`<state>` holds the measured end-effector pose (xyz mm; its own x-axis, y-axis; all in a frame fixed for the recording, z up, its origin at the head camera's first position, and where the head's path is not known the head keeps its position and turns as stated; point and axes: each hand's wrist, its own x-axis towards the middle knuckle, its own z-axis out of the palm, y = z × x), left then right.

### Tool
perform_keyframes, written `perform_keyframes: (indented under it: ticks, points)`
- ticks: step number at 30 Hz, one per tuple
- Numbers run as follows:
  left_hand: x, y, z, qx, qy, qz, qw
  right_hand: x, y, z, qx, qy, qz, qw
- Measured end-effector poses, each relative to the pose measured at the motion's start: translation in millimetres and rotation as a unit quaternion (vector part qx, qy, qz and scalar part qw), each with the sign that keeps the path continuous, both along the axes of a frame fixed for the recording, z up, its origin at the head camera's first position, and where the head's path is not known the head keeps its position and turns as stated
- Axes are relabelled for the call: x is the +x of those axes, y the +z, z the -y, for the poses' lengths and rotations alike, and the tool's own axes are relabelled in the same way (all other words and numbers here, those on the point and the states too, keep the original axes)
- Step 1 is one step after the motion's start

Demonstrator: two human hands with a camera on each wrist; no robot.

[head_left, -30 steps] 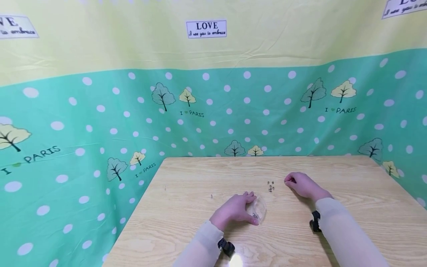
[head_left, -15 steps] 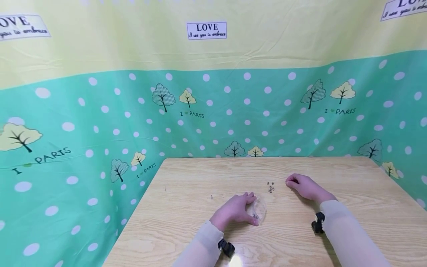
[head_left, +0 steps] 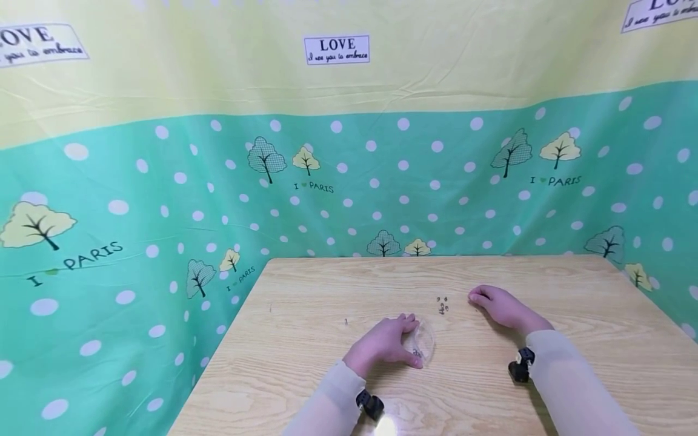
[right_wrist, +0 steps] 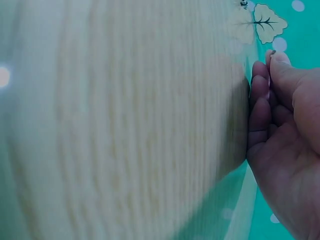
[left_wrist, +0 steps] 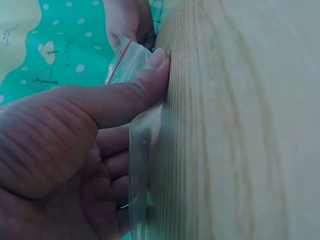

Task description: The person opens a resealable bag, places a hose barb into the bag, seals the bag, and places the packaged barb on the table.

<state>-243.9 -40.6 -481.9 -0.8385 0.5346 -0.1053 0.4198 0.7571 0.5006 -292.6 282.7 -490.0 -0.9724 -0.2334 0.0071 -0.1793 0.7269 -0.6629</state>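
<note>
My left hand (head_left: 384, 340) holds a clear zip-lock bag (head_left: 425, 342) at the middle of the wooden table. In the left wrist view, the thumb lies over the bag (left_wrist: 145, 145) near its red-striped seal, with the other fingers behind. Small dark pieces show inside the bag in the head view. Farther right, my right hand (head_left: 498, 304) pinches a tiny dark ribbed piece (right_wrist: 273, 52) between thumb and forefinger, its edge resting close to the tabletop. Between the hands lies a group of several small dark pieces (head_left: 443, 306); their exact kind is too small to tell.
A lone small dark piece (head_left: 346, 321) lies left of the bag on the table (head_left: 305, 363), and a thin sliver (head_left: 270, 307) lies farther left. The patterned curtain (head_left: 349, 181) hangs behind the table's far edge.
My right hand has shifted slightly right and nearer to me, away from the group of pieces. The left hand stays in place on the zip-lock bag.
</note>
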Motion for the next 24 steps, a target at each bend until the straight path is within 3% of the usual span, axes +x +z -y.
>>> perform_keyframes:
  ticks: [9, 17, 24]
  points:
    - [0.9, -1.1, 0.4, 0.007, 0.004, 0.009, 0.9999, 3.5, -4.8, 0, -0.018, -0.011, 0.007, 0.9997]
    - [0.5, -1.2, 0.6, 0.008, -0.001, 0.006, 0.9999, 21.6, -6.9, 0, -0.08, -0.037, 0.028, 0.9958]
    - [0.4, -0.4, 0.4, 0.01, 0.004, 0.009, 0.9999, 33.8, -5.8, 4, -0.101, -0.052, 0.034, 0.9929]
